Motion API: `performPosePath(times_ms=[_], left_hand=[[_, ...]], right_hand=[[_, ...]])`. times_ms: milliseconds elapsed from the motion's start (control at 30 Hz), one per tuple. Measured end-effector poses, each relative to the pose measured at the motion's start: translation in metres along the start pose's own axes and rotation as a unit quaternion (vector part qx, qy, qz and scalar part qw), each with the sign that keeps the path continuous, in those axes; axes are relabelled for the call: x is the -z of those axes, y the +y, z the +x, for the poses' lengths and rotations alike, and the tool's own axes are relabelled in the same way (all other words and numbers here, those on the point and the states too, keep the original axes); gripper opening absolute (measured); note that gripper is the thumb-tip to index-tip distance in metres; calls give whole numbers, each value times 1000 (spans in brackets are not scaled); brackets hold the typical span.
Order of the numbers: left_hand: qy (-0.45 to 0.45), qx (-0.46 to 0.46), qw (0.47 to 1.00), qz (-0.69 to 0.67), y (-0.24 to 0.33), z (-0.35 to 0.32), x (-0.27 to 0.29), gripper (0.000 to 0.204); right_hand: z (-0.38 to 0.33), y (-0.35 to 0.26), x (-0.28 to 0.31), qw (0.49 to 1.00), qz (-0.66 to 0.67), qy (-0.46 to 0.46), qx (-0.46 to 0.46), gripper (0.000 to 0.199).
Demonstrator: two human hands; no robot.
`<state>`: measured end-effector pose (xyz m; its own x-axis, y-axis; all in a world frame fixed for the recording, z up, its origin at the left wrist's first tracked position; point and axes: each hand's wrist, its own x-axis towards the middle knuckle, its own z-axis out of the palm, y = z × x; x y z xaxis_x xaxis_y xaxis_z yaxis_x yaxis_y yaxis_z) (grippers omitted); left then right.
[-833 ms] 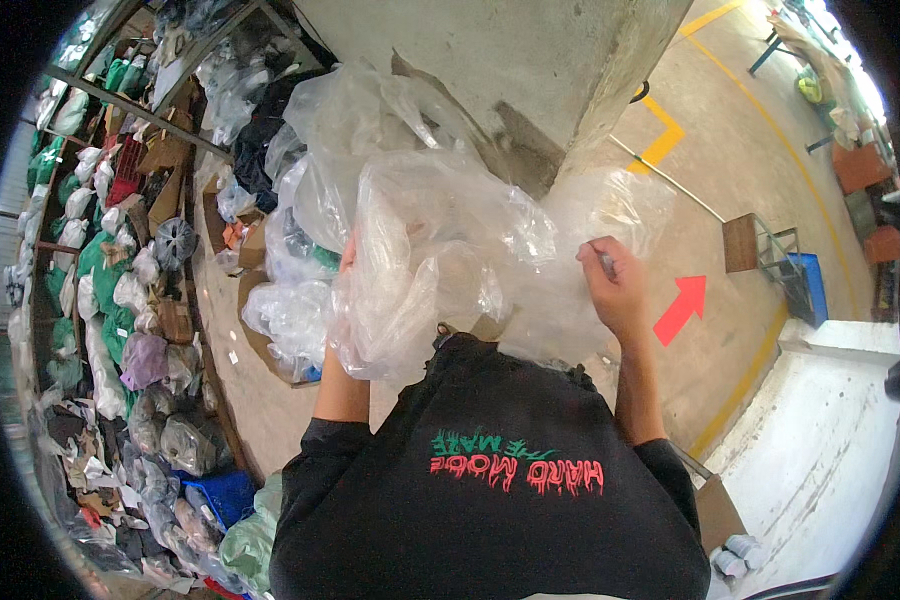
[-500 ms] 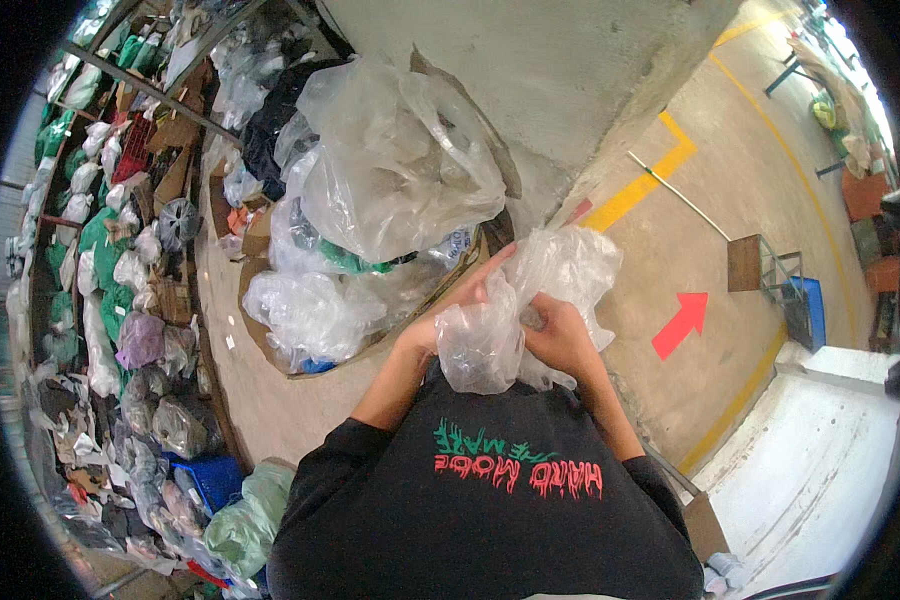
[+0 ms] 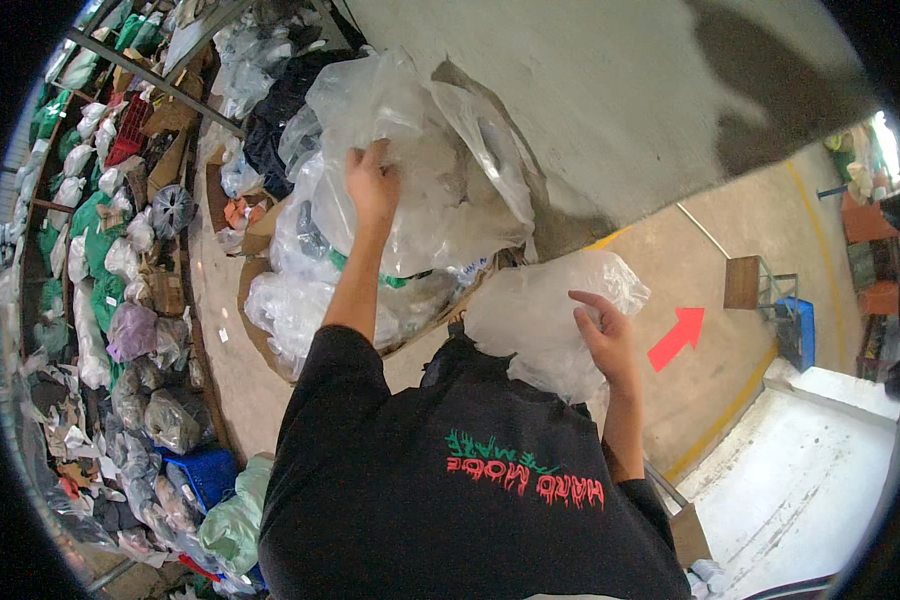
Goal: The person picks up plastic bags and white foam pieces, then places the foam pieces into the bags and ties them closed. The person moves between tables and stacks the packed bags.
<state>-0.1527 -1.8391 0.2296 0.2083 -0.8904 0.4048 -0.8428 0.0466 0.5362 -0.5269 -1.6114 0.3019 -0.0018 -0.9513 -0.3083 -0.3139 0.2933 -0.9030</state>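
A heap of clear plastic film [image 3: 425, 215] fills a large sack ahead of me on the left. My left hand [image 3: 373, 185] reaches over the top of this film, its fingers slightly bent and apart. In front of my chest, a crumpled translucent plastic bag [image 3: 530, 312] spreads out above the floor. Beside and over that bag is my right hand [image 3: 607, 340], index finger and thumb spread; its lower fingers are partly hidden. More whitish film [image 3: 295, 310] bulges at the near left side of the sack, and green plastic shows under the upper sheet.
Racks packed with bagged plastic [image 3: 120, 260] line the left, with a blue crate [image 3: 205, 475] low beside them. A concrete wall [image 3: 610, 100] stands ahead. To the right are a red floor arrow [image 3: 677, 338], a brown box [image 3: 742, 283], a blue bin [image 3: 798, 330] and a white ledge [image 3: 770, 470].
My hands have moved apart from the plastic bag they both held. The left has gone up and left over the heap; the right has shifted right. The bag has spread out.
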Motion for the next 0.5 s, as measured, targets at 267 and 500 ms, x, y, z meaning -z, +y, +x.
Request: performPosePath(times_ms=[267,500], left_hand=[[-229,-7,920,319,-95,-5,-34,37],[-288,49,942,164,-90,16,-6,62]], right_hand=[[75,-49,-86,975,-188,-100,67,41],[237,-27,-199,916,-400,26,33,33]])
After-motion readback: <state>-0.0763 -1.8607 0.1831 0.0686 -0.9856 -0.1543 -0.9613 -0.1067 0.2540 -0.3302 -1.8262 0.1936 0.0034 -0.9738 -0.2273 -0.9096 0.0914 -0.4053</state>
